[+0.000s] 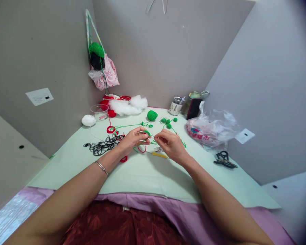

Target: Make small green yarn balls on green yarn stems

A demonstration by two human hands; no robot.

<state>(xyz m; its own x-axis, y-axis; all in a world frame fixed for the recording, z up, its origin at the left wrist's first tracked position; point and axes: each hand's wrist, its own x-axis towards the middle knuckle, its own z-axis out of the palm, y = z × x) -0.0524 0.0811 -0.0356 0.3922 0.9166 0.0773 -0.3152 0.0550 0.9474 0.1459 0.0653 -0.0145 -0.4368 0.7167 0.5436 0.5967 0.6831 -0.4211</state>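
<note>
Fingers and thumb of the left hand (133, 139) pinch a small green yarn piece (147, 133), lifted over the table (142, 180), probably so its stitches can be seen and turned. Thumb and forefinger of the right hand (171, 143) close on a slim pale tool (152, 136) pointing toward that piece (needle or hook, too small to tell); the close pinch likely gives fine control.

Below the hands lies a yellow-handled tool (159, 155), perhaps put there for a quick pickup. Beyond the fingertips sits a green yarn ball (152, 115), with small green balls (169, 126) to its right. Tangled black cord (103, 145) lies beside the left wrist, a red ring (110, 129) just behind it.

Farther back, white stuffing (124, 106) is heaped against the wall, seemingly kept out of the working space. A plastic bag (211, 127) stands at the right edge, and a pink pouch (109, 69) hangs in the left corner, holding more yarn off the surface.
</note>
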